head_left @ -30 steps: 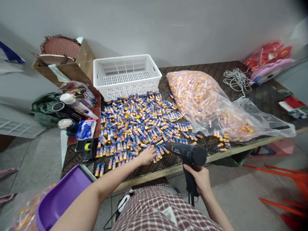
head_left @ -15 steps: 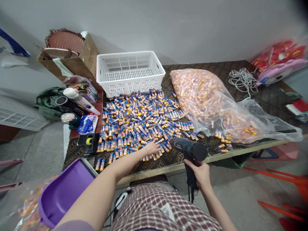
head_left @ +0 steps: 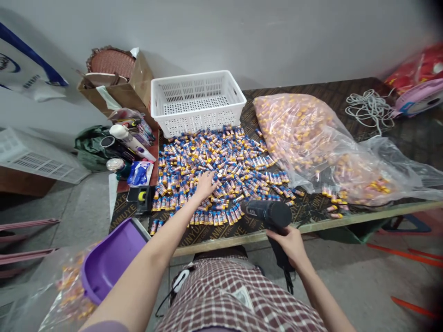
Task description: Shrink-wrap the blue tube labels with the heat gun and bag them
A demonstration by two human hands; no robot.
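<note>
- From where I stand, the left arm reaches up and across from the person's left, its forearm slanting over the table's near edge.
- The left hand [head_left: 206, 185] is palm down and partly open, its fingers loosely spread and pointing away from the body, over the small tubes [head_left: 207, 159]; I can't tell whether it has hold of one.
- The right forearm comes up from the lower right, elbow low, angled inward toward the table.
- The right hand [head_left: 290, 243] is wrapped around the grip of the black blower [head_left: 266, 213], just off the near edge of the table [head_left: 242, 237].
- That blower's barrel lies roughly level, its nozzle aimed left, near the end of a neat row of tubes.
- The tubes, blue and yellow at the ends, spread thickly between the white crate [head_left: 197, 122] and the near edge.
- To their right lies the clear bag [head_left: 301, 129], bulging with more small pieces.
</note>
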